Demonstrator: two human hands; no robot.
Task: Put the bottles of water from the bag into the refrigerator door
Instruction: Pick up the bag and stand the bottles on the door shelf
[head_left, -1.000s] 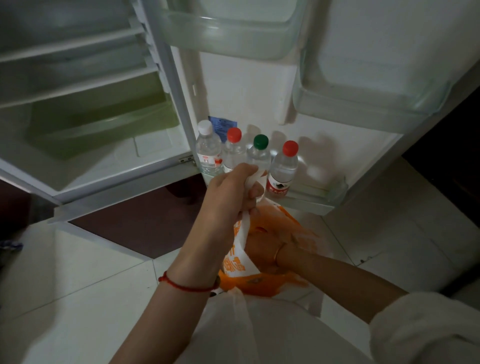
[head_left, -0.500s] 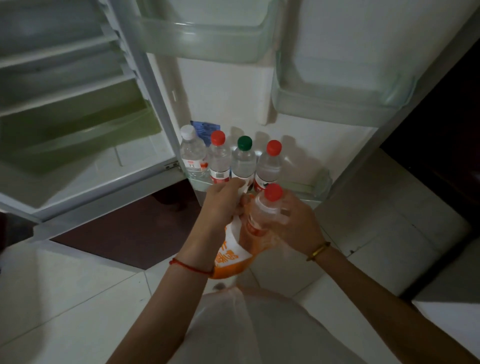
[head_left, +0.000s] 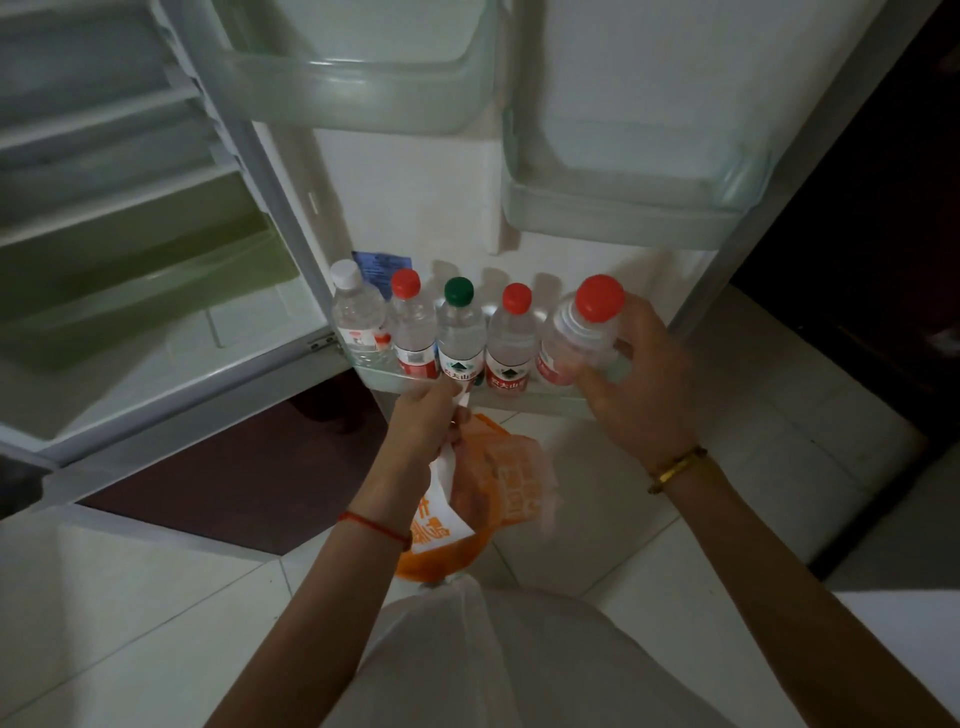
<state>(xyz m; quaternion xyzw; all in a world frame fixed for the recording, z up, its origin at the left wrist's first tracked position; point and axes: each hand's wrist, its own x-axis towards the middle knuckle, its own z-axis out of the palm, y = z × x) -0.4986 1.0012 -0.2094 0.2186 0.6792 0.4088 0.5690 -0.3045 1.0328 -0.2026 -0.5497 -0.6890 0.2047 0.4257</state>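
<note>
door shelf (head_left: 519, 397), right hand (head_left: 636, 395) gripping bottle (head_left: 576, 338)

Your held bottle (head_left: 574, 340): red cap, clear body. Bag (head_left: 470, 499): orange and white. Door shelf caps: white, red, green, red.

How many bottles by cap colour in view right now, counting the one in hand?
Red cap: 3, two standing in the bottom door shelf at and, one held by the right hand
Green cap: 1
White cap: 1
Total: 5 bottles. The orange bag in the left hand hides its contents.
</note>
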